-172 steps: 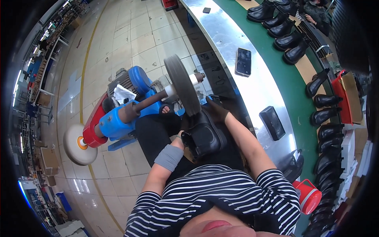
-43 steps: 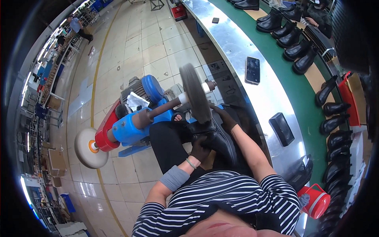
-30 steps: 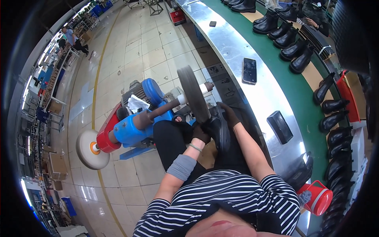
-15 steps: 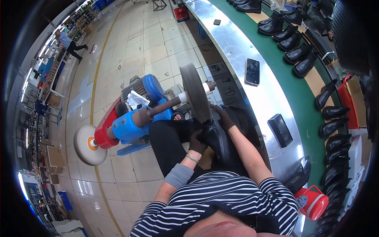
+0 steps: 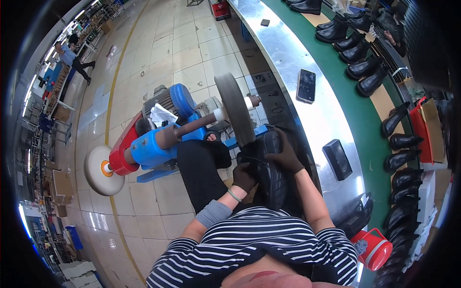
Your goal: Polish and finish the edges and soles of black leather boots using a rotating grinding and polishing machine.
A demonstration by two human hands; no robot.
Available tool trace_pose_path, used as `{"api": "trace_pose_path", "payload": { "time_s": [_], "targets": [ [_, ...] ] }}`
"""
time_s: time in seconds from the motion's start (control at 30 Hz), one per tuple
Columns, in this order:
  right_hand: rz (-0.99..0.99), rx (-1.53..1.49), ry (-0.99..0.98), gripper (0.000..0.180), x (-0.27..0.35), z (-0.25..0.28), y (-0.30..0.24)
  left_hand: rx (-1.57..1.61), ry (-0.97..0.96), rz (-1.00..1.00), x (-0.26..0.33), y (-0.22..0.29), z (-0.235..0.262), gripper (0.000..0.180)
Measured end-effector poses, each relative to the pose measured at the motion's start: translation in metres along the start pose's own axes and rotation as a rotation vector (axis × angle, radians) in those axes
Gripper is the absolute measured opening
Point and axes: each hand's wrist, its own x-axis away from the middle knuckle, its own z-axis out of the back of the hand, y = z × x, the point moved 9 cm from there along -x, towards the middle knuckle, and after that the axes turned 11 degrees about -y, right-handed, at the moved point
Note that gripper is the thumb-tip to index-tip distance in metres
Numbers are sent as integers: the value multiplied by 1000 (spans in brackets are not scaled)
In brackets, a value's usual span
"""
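A black leather boot (image 5: pixel 272 181) lies between my two hands above my lap, turned so that part of its sole shows. My left hand (image 5: pixel 244 177), in a dark brown glove, is closed on its left side. My right hand (image 5: pixel 287 156), gloved the same way, wraps round the far right part of the boot. Just beyond them stands a dark grey buffing wheel (image 5: pixel 234 109) on a long shaft. The boot's upper is close to the wheel's lower edge; whether they touch I cannot tell.
The blue and red polishing machine (image 5: pixel 153 146) carries a white wheel (image 5: pixel 98 174) at its left end. On the metal bench (image 5: pixel 314 120) at right are a phone (image 5: pixel 306 86) and a black box (image 5: pixel 337 160). Several black boots (image 5: pixel 372 81) line the green conveyor (image 5: pixel 343 101). A person (image 5: pixel 72 60) walks far left.
The boot has been turned, so its sole shows more and its upper sits left. My right hand has shifted its hold on it. The distant person has moved slightly.
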Motion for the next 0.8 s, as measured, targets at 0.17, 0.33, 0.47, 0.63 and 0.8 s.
{"api": "trace_pose_path", "payload": {
  "time_s": [0.17, 0.33, 0.47, 0.63, 0.8],
  "targets": [
    [86, 613, 124, 84, 13, -4, -85, -182, 405, 121, -10, 3, -17, 27],
    [68, 835, -58, 74, -9, -65, -84, -911, -120, -123, -58, 29, -40, 33],
    [264, 1332, -44, 75, 8, -86, -70, -518, -64, 0, -66, 20, -6, 37],
    [226, 1492, 166, 76, 54, -46, -75, -704, 5, -66, -89, 38, 60, 42],
    [318, 1251, 331, 74, 52, -4, -18, -750, -30, -154, -102, 46, 98, 43]
  ]
}}
